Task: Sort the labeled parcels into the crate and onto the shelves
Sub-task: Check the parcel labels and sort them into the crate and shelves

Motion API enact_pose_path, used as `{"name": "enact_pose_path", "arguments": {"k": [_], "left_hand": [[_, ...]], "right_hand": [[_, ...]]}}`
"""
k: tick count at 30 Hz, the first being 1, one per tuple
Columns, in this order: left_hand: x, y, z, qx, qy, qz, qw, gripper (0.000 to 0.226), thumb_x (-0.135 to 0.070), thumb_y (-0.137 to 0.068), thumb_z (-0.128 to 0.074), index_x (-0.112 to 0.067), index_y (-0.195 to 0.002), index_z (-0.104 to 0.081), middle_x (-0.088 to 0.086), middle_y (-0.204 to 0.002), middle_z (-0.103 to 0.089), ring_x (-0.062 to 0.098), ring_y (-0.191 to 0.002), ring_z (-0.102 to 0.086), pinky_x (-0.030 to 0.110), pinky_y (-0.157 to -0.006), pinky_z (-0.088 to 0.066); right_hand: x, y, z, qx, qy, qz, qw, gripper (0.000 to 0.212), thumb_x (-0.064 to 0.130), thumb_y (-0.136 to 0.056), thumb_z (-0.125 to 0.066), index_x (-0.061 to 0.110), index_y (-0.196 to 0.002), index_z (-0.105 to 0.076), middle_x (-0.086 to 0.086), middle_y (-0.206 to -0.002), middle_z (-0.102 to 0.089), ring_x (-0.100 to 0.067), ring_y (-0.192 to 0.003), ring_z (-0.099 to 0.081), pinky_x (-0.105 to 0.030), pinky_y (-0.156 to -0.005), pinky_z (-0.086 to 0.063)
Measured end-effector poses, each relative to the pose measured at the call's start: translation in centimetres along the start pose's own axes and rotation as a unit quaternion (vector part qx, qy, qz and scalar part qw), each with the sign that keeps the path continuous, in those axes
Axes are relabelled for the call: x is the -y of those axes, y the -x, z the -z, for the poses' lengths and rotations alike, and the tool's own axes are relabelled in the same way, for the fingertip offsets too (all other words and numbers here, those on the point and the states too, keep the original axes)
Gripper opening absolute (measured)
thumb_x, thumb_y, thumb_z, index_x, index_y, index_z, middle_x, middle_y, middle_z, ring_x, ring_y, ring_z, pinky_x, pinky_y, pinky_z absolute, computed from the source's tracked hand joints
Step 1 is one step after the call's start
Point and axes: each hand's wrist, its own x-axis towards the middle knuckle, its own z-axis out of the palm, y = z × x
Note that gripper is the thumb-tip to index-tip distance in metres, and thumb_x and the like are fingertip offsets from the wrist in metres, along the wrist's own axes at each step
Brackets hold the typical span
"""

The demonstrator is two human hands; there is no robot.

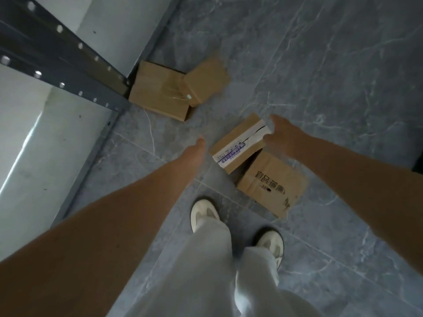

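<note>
Now I look down from the head camera at a grey tiled floor [320, 65]. The taped parcel [238, 143], a brown box with a white strip of tape and purple print along its top, is in the middle of my view. The right hand [282, 136] grips its far right end, thumb on one side and curled fingers on the other. The left hand [197, 149] is just to the left of the taped parcel. Its fingers are straight and point at the parcel, but they do not touch it and hold nothing.

A printed box [272, 184] with dark letters lies right below the taped parcel, and the parcel covers its upper corner. I cannot tell if the two are touching.

Up and to the left of the taped parcel, well apart from it, a big plain box [155, 92] lies on the floor. A small plain box [207, 80] leans over its right edge. Further left stands a dark metal shelf frame [68, 65] with holes along it. Below the taped parcel I see two white shoes [203, 216] and pale trousers [206, 271].
</note>
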Motion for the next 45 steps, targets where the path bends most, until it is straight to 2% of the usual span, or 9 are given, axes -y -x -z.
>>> {"name": "enact_pose_path", "arguments": {"k": [3, 7, 10, 14, 19, 26, 28, 31, 45], "left_hand": [[1.7, -2.9, -2.0, 0.016, 0.026, -0.008, 0.999, 0.068, -0.058, -0.101, -0.023, -0.010, -0.146, -0.043, 0.009, -0.144, -0.049, 0.031, -0.137, -0.040, 0.040, -0.110, -0.027], [2.8, -2.9, -4.1, 0.064, 0.202, -0.022, 0.977, 0.053, -0.048, -0.104, -0.031, -0.012, -0.137, -0.051, 0.003, -0.122, -0.057, 0.019, -0.114, -0.051, 0.031, -0.098, -0.034], [2.4, -0.4, -3.6, 0.066, 0.302, -0.043, 0.950, 0.039, -0.034, -0.106, -0.033, -0.011, -0.129, -0.054, 0.008, -0.128, -0.061, 0.019, -0.116, -0.056, 0.032, -0.108, -0.037], [1.2, 6.1, -0.9, 0.038, 0.375, -0.079, 0.923, 0.034, -0.026, -0.106, -0.032, -0.007, -0.120, -0.057, 0.008, -0.113, -0.065, 0.016, -0.095, -0.062, 0.027, -0.090, -0.045], [-2.2, 17.8, 3.7, -0.041, 0.420, -0.091, 0.902, 0.025, -0.021, -0.100, -0.043, -0.016, -0.090, -0.065, 0.003, -0.092, -0.068, 0.016, -0.088, -0.061, 0.025, -0.083, -0.047], [-6.5, 38.8, 10.8, -0.047, 0.487, -0.183, 0.853, 0.025, -0.021, -0.099, -0.052, -0.007, -0.116, -0.065, 0.011, -0.109, -0.073, 0.024, -0.105, -0.067, 0.040, -0.096, -0.052], [-7.7, 45.3, 12.6, -0.046, 0.494, -0.243, 0.833, 0.023, -0.024, -0.101, -0.049, -0.010, -0.111, -0.064, 0.009, -0.102, -0.073, 0.024, -0.096, -0.068, 0.034, -0.080, -0.055], [-8.3, 54.0, 15.1, -0.066, 0.491, -0.320, 0.808, 0.029, -0.032, -0.101, -0.050, -0.011, -0.114, -0.064, 0.011, -0.106, -0.073, 0.024, -0.092, -0.071, 0.033, -0.073, -0.059], [5.9, 77.6, 21.9, -0.215, 0.463, -0.475, 0.717, 0.036, -0.017, -0.088, -0.070, -0.007, -0.120, -0.058, 0.009, -0.121, -0.069, 0.021, -0.109, -0.068, 0.032, -0.089, -0.053]], "right_hand": [[-1.5, -2.9, -2.0, 0.016, -0.055, -0.010, 0.998, 0.051, 0.014, -0.100, -0.045, 0.012, -0.148, -0.032, -0.012, -0.141, -0.048, -0.022, -0.099, -0.053, -0.021, -0.060, -0.042], [-2.6, -4.3, -3.4, 0.037, -0.141, -0.013, 0.989, 0.036, 0.023, -0.095, -0.053, 0.012, -0.130, -0.053, -0.006, -0.123, -0.060, -0.020, -0.110, -0.057, -0.029, -0.084, -0.043], [-2.4, -2.3, -2.4, -0.011, -0.206, -0.013, 0.978, 0.029, 0.022, -0.097, -0.050, 0.011, -0.124, -0.051, -0.002, -0.115, -0.056, -0.017, -0.105, -0.054, -0.026, -0.082, -0.039], [0.0, 3.1, 1.1, -0.044, -0.251, -0.003, 0.967, 0.025, 0.026, -0.102, -0.045, 0.010, -0.120, -0.050, -0.003, -0.105, -0.056, -0.017, -0.092, -0.054, -0.026, -0.070, -0.044], [5.6, 12.4, 8.5, -0.070, -0.360, 0.002, 0.930, 0.032, 0.051, -0.093, -0.040, 0.022, -0.099, -0.051, -0.008, -0.102, -0.061, -0.030, -0.102, -0.063, -0.055, -0.093, -0.051], [14.4, 27.0, 22.3, -0.138, -0.414, 0.138, 0.889, 0.026, 0.041, -0.103, -0.044, 0.019, -0.095, -0.055, 0.000, -0.087, -0.064, -0.019, -0.086, -0.067, -0.036, -0.078, -0.058], [17.2, 31.0, 26.5, -0.141, -0.414, 0.195, 0.878, 0.025, 0.036, -0.103, -0.044, 0.014, -0.099, -0.054, -0.001, -0.088, -0.064, -0.010, -0.080, -0.065, -0.024, -0.071, -0.055], [20.3, 36.4, 32.1, -0.133, -0.400, 0.263, 0.868, 0.031, 0.046, -0.101, -0.045, 0.017, -0.094, -0.054, -0.004, -0.088, -0.065, -0.014, -0.083, -0.066, -0.033, -0.075, -0.057], [29.5, 59.5, 39.5, 0.024, -0.189, 0.462, 0.866, 0.030, 0.043, -0.094, -0.060, 0.030, -0.121, -0.060, 0.008, -0.112, -0.066, -0.005, -0.096, -0.063, -0.018, -0.076, -0.051]]}}
